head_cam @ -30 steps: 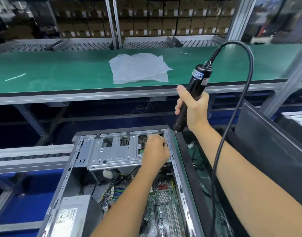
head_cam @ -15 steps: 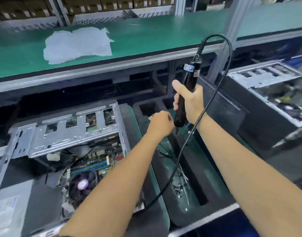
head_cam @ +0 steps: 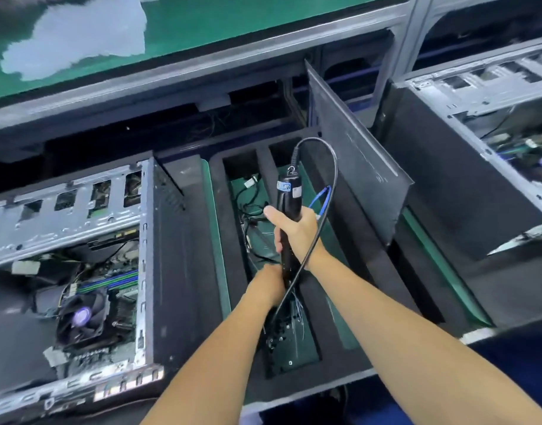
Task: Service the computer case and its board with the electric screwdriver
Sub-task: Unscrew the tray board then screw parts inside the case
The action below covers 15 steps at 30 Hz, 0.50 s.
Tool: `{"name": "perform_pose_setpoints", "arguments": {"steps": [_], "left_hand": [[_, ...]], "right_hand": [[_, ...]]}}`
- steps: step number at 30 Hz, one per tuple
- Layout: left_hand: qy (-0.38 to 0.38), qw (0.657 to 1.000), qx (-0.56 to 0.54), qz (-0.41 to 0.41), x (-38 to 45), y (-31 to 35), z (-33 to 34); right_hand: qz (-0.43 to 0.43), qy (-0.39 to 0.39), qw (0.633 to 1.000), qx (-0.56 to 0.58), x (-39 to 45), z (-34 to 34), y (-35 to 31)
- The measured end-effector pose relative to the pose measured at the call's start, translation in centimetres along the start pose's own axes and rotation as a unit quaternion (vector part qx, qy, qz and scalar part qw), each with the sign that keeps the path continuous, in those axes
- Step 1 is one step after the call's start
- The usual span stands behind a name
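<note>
Hands at the foam tray, screwdriver upright.
Right hand (head_cam: 294, 231) grips the black electric screwdriver (head_cam: 286, 216) (cord looped above); left hand (head_cam: 268, 285) reaches beneath it, grip indeterminate. Open computer case (head_cam: 79, 259) lies left, fan exposed.

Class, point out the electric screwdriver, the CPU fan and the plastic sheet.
electric screwdriver (head_cam: 286, 194): head view, upper black barrel.
CPU fan (head_cam: 81, 315): head view, purple hub.
plastic sheet (head_cam: 88, 35): head view, sheet's middle.
</note>
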<state>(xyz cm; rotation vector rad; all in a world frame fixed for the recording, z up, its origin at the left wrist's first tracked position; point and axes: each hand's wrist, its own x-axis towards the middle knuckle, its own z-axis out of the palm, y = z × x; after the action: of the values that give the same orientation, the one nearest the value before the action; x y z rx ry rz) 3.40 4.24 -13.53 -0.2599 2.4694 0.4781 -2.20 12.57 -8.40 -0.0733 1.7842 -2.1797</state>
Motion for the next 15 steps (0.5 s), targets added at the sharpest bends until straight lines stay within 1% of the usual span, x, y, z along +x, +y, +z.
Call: {"name": "perform_pose_setpoints", "arguments": {"steps": [3, 5, 8, 11, 15], "left_hand": [[0.003, 0.999, 0.048, -0.005, 0.8, -0.3, 1.8], [0.005, 0.998, 0.057, -0.001, 1.3, -0.4, 2.5], [0.014, 0.999, 0.048, 0.002, 1.8, -0.3, 2.8], [0.017, 0.999, 0.031, 0.003, 1.9, -0.4, 2.7], [0.020, 0.999, 0.035, 0.002, 1.7, -0.5, 2.8]], "right_hand": [[0.017, -0.004, 1.000, -0.002, 0.0, -0.6, 1.2], [0.025, 0.001, 1.000, 0.011, 0.1, -1.0, 1.6], [0.033, 0.001, 0.999, 0.025, 0.3, -1.3, 1.6], [0.039, -0.007, 0.999, 0.016, 0.6, -1.1, 1.6], [0.048, -0.013, 0.999, 0.013, 0.7, -0.6, 1.8]]}}
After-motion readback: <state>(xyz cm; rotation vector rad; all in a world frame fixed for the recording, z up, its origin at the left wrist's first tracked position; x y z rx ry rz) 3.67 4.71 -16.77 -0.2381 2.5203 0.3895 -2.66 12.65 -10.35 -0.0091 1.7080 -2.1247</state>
